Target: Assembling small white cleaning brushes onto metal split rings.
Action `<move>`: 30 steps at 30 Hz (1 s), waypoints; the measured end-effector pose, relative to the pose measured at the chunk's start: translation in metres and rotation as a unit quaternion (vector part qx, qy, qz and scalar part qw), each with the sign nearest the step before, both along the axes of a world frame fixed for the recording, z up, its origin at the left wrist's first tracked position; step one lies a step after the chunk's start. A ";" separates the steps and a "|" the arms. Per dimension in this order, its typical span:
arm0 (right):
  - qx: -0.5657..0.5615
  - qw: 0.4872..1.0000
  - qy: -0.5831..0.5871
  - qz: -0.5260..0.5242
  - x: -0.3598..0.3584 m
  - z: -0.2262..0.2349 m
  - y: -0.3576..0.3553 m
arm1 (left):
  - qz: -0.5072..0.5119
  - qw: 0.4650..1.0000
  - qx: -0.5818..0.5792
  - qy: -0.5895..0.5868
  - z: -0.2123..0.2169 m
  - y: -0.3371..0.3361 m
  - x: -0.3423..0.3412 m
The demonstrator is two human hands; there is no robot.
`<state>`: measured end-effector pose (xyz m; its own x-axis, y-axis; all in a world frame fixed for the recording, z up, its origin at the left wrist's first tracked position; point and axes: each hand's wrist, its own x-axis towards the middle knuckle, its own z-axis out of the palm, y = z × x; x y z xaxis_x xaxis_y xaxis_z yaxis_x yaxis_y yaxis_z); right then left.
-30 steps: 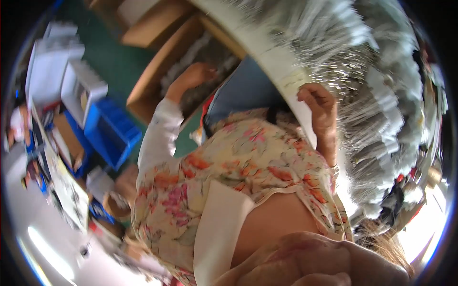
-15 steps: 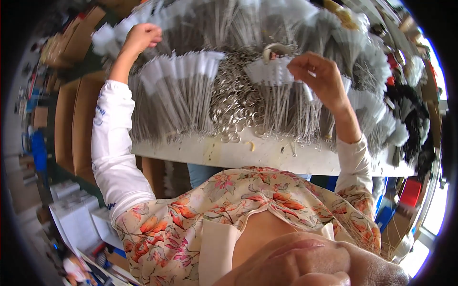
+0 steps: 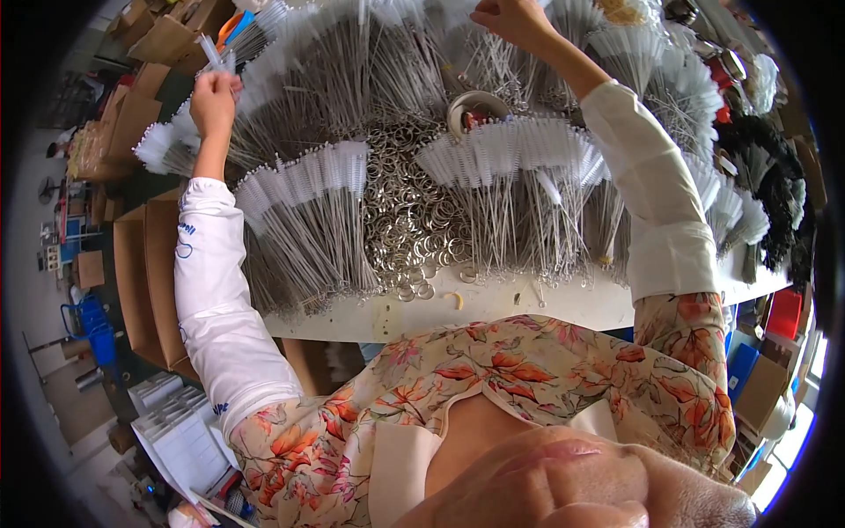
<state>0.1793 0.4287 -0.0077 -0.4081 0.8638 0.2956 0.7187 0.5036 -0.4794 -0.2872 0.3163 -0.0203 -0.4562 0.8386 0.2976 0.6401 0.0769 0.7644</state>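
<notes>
My left hand (image 3: 216,99) is closed at the far left of the table. White brush heads (image 3: 211,53) show right above its fingers; whether it holds them I cannot tell. My right hand (image 3: 518,19) reaches to the far side, its fingers pinched over wire-stemmed brushes (image 3: 480,63). What lies between these fingers is hidden. Bundles of thin brushes with white bristles cover much of the table, including a near left bundle (image 3: 308,211) and a near right bundle (image 3: 519,167). Between those two lies a heap of loose metal rings (image 3: 409,220).
A cream ring-shaped roll (image 3: 455,114) sits among the brushes. The pale table's front edge (image 3: 352,327) runs close to my body. Cardboard boxes (image 3: 145,282) stand at the left, and a black bundle (image 3: 766,198) lies at the right. An orange and blue object (image 3: 236,28) is at the far left.
My right hand has moved up and left, from above the near right bundle to the far brushes. My left hand has shifted left and slightly nearer. The view has shifted too.
</notes>
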 end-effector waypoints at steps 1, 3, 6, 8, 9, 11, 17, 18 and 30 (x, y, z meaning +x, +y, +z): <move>0.002 0.999 -0.045 -0.026 -0.004 -0.010 0.006 | -0.033 0.988 0.075 -0.129 0.011 0.002 0.030; 0.006 0.994 -0.092 -0.056 -0.004 -0.023 0.017 | -0.033 0.994 0.065 -0.086 0.037 -0.001 0.087; 0.022 0.994 -0.077 -0.080 -0.001 -0.021 0.020 | -0.107 0.994 -0.008 -0.016 0.044 0.002 0.138; -0.156 0.968 0.189 -0.053 -0.003 0.003 0.014 | -0.135 0.981 -0.136 -0.036 0.034 0.005 0.147; -0.153 0.968 0.188 -0.061 -0.002 0.018 0.012 | -0.125 0.978 -0.167 0.004 0.020 0.004 0.141; -0.182 0.839 0.513 -0.010 0.018 0.044 0.010 | -0.113 0.973 -0.202 0.009 0.003 0.009 0.137; -0.050 0.961 0.195 -0.188 0.122 0.013 0.001 | -0.120 0.963 -0.217 -0.101 0.019 0.011 0.145; -0.034 0.969 0.163 -0.183 0.129 -0.003 0.006 | -0.126 0.964 -0.214 -0.099 0.023 0.013 0.148; 0.002 0.955 0.053 -0.292 0.119 -0.042 0.028 | -0.109 0.986 0.077 -0.099 0.102 -0.016 0.154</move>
